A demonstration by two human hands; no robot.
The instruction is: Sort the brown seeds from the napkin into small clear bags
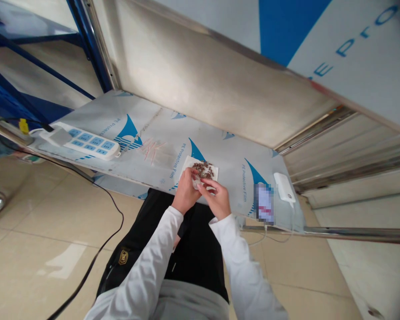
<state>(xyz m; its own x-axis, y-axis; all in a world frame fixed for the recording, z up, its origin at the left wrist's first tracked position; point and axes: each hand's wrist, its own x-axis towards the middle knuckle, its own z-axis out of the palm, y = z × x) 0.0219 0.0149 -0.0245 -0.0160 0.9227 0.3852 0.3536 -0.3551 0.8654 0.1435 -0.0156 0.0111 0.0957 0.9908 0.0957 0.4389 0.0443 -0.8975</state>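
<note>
Near the front edge of the shelf, my left hand [186, 192] is closed on a small clear plastic bag [196, 182]. My right hand [217, 198] meets it from the other side, thumb and fingertips closed at the bag's edge. What the bag contains is too small to make out. Just beyond my fingers, a heap of small brown and metallic pieces [206, 169] lies on a white sheet [188, 163]. Left of the sheet lies a loose pile of clear bags with red stripes [152, 151].
A white power strip [92, 143] with a plugged-in adapter lies at the shelf's left end. On the right are a phone [264, 203] and a white power bank [284, 187] with cables. An upper panel [233, 26] overhangs the shelf [220, 144]. A black cable [111, 231] hangs at left.
</note>
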